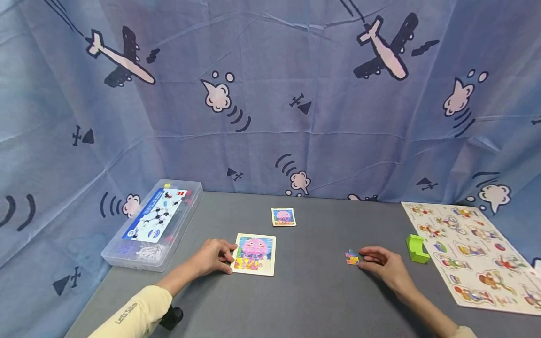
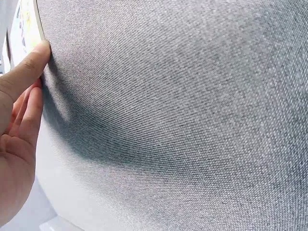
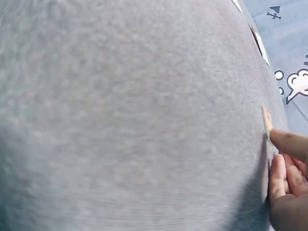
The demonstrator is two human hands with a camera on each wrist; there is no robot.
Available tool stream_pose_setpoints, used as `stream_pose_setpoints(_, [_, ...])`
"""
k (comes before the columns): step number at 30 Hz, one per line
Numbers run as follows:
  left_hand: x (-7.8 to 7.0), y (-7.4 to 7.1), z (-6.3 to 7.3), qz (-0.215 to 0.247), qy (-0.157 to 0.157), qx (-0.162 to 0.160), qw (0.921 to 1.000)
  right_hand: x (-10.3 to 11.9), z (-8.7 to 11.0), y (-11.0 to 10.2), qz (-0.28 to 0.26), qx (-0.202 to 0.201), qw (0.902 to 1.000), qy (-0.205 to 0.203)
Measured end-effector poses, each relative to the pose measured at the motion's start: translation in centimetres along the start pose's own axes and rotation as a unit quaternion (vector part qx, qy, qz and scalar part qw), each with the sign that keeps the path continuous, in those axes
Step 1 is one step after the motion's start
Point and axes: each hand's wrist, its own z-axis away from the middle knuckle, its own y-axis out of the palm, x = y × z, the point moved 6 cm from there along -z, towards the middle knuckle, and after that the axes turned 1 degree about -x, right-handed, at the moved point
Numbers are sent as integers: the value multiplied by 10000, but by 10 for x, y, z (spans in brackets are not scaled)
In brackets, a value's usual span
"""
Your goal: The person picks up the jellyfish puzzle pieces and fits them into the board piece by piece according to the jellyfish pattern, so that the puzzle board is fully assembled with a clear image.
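A square jigsaw board (image 1: pixel 254 254) with a pink jellyfish picture and a pale frame lies on the table. My left hand (image 1: pixel 215 256) holds its left edge, thumb at the near side and fingers curled behind. A pale patch shows in the picture's lower right. In the left wrist view, the thumb (image 2: pixel 33 62) presses the frame's rim. Off to the right, my right hand (image 1: pixel 383 265) pinches a small multicoloured jigsaw piece (image 1: pixel 352 257) by its right side. The right wrist view shows this piece (image 3: pixel 267 123) edge-on at the fingertips, low over the table.
Behind the board lies a small jellyfish picture card (image 1: pixel 283 217). A clear plastic case (image 1: pixel 154 225) with a molecule label stands at the left. Beyond my right hand are a green block (image 1: pixel 417 249) and a large wooden picture board (image 1: pixel 477 256). A patterned blue cloth (image 1: pixel 270 94) hangs behind the grey table.
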Motion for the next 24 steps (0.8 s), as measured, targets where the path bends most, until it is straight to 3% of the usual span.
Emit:
stream_pose_setpoints(7, [2,0,0,-53,-41,25,10000,-1,-6,2,269,390,9979,433])
stream_pose_setpoints(17, [1,0,0,-36,9,-8,10000,3,-7,2,378,160,9988,259])
stream_pose_setpoints(24, [1,2,-1,-15,70,-2,10000,1,-9,-1,-784,316,9957,381])
